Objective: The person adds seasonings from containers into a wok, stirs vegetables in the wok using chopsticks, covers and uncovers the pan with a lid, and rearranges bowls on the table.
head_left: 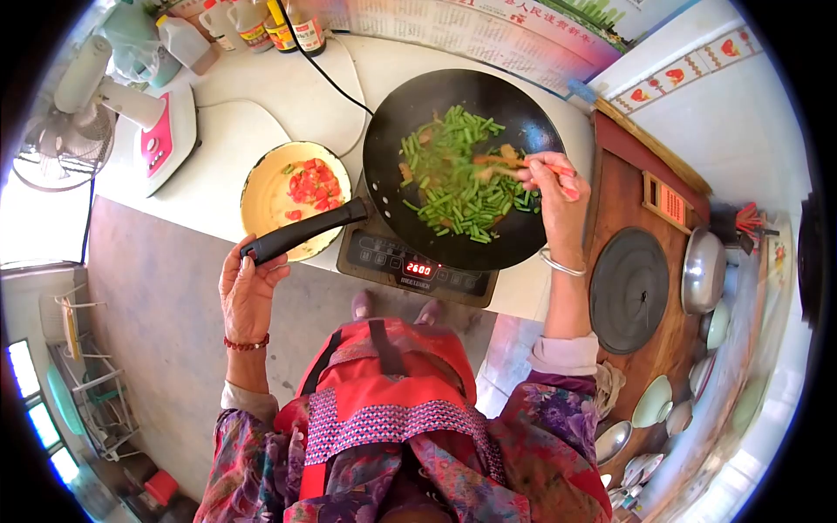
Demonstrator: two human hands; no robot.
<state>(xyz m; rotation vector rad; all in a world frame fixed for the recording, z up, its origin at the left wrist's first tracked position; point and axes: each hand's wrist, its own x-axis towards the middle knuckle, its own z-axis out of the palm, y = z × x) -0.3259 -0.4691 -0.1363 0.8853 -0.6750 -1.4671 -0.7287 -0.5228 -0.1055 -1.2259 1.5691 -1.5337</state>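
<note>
A black wok (pixel 401 122) stands on the induction cooker (pixel 375 254), whose red display reads 2600. Inside it lie chopped green beans (pixel 462 209) with some brownish pieces. My left hand (pixel 247 292) is closed round the end of the wok's black handle (pixel 305 230). Over the beans, my right hand (pixel 558 192) grips orange-red chopsticks (pixel 501 160), their tips blurred among the food. Left of the wok is a yellow enamel bowl (pixel 261 187) with chopped red pieces (pixel 312 185), perhaps tomato or pepper; the handle crosses over its lower edge.
A pink-and-white kitchen scale (pixel 159 139) and a fan (pixel 65 144) are at the left. Sauce bottles (pixel 253 26) line the back wall. To the right, a wooden surface holds a dark round lid (pixel 629 290), a metal basin (pixel 703 270) and several bowls. A black cord (pixel 318 65) runs behind the wok.
</note>
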